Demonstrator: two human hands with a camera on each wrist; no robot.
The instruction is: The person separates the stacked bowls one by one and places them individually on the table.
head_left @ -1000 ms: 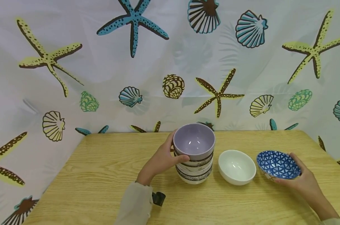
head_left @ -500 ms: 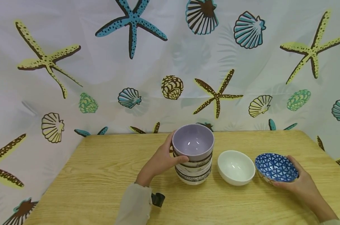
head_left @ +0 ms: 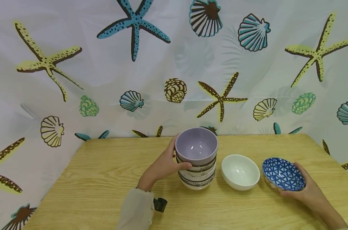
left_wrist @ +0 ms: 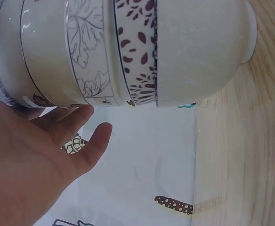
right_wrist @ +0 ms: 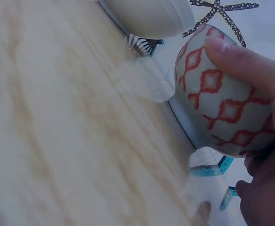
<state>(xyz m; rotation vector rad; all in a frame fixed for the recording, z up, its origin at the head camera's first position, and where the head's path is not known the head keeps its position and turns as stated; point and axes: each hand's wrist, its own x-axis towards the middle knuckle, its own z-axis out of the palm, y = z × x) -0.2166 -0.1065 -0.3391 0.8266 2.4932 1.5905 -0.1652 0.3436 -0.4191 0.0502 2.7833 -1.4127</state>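
In the head view my left hand (head_left: pixel 165 163) grips the upper part of a stack of bowls, thumb across the front. A bowl with a plain lilac inside (head_left: pixel 196 145) tops the stack; below it are several pale patterned bowls (left_wrist: pixel 88 52), nested upright. My right hand (head_left: pixel 310 190) holds a bowl with blue-and-white triangles inside (head_left: pixel 283 174), thumb at the near rim and fingers behind. That bowl tilts down to the right. Red diamonds mark its pale outside in the right wrist view (right_wrist: pixel 227 99). Between stack and blue bowl stands a plain white bowl (head_left: pixel 240 172).
All the bowls are at a light wood-grain table (head_left: pixel 104 179). Behind it hangs a white cloth (head_left: pixel 162 67) printed with starfish and shells. A small black object (head_left: pixel 160 204) sits by the left cuff (head_left: pixel 137 207).
The blue bowl in my right hand has shifted slightly nearer and its right side has dipped. My left hand keeps its grip on the stack. The whole head view has drifted a little.
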